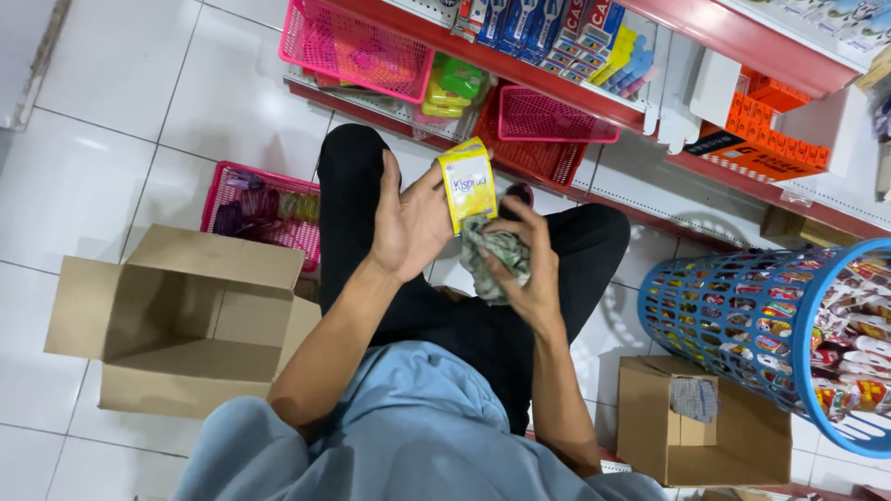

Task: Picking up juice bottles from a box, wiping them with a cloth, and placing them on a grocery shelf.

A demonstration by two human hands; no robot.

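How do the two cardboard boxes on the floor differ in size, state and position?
The left cardboard box is larger than the right cardboard box. The left one stands open, flaps spread, its inside bare; the right one has its flaps folded shut. The left lies beside a pink basket, the right under a blue basket. Both are plain brown.

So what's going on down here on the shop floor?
A person sits on the tiled floor in front of low red shelves. Their left hand holds up a small yellow packet, while the right hand presses a crumpled cloth against it. An open, empty-looking cardboard box sits to their left, a pink basket of goods behind it. To their right stand a blue mesh bin full of small packets and a second, smaller box.
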